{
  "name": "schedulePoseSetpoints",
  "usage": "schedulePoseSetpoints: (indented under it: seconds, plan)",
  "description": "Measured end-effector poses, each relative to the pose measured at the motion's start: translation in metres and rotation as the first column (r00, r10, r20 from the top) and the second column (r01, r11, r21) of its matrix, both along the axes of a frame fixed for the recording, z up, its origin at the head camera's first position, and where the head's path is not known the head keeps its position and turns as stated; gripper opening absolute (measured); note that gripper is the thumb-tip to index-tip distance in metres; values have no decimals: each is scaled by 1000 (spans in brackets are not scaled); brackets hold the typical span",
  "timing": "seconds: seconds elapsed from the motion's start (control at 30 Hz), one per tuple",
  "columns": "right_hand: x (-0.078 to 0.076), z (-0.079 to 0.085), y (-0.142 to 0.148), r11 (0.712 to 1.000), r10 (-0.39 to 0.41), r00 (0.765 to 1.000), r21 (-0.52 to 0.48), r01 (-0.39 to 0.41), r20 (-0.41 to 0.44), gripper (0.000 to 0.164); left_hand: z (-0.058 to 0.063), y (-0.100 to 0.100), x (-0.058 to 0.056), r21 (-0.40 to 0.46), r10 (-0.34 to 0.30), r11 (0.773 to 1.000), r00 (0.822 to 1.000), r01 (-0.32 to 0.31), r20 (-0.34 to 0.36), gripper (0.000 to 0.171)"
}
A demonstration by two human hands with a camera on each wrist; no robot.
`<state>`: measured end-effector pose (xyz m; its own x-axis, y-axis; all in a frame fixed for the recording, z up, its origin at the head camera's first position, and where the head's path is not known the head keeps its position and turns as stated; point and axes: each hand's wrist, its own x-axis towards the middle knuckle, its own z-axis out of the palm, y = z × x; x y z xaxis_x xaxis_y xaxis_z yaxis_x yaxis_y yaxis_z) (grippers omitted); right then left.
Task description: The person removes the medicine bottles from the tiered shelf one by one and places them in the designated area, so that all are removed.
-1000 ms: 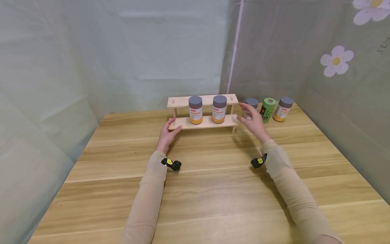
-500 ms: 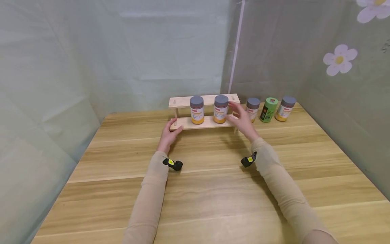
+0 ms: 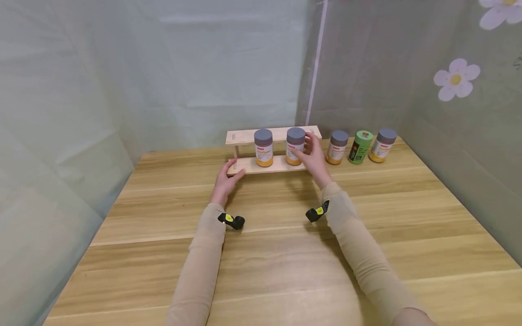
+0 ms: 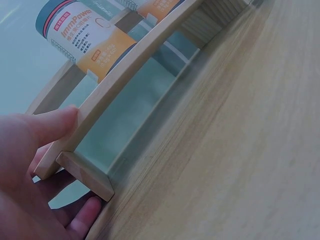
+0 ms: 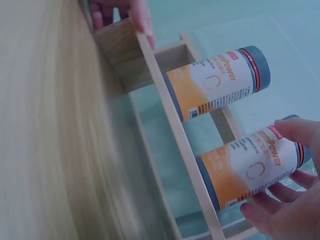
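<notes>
Toward the back of the table is a two-tier wooden shelf [image 3: 279, 164]. My left hand [image 3: 225, 182] grips the left end of its lower plank, the thumb [image 4: 57, 123] on the front edge. Two supplement bottles with grey lids and white-and-orange labels stand upright on that plank. The left bottle [image 3: 263, 149] has no hand on it. Around the right bottle [image 5: 250, 162] curls my right hand [image 3: 315, 159], its thumb on the label near the lid and its fingers on the far side.
To the right of the shelf, on the wooden table [image 3: 269, 253], stand another such bottle [image 3: 337, 148], a green canister [image 3: 360, 148] and one more grey-lidded bottle [image 3: 382, 146]. Fabric hangings [image 3: 228, 68] rise behind the table and along its sides.
My right hand has moved left from beside the shelf's right end to the right bottle and closed around it. The left hand keeps its grip on the shelf.
</notes>
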<state>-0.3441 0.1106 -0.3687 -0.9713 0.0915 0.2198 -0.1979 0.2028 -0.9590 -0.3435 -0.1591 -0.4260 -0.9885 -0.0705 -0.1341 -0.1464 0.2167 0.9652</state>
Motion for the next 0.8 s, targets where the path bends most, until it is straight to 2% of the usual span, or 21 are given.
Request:
schedulePoseSetpoints:
  seconds: [0.33,0.8]
  plan:
    - [-4,1,-4,999,-29,999,-12,30,42,68,-1,0,1,-23,6,1000,1000,-6,-4,60]
    - [-3,-3,-6,999,-46,998,12,46,32,68,-1,0,2,-34,5,999,1000,-6,-15,60]
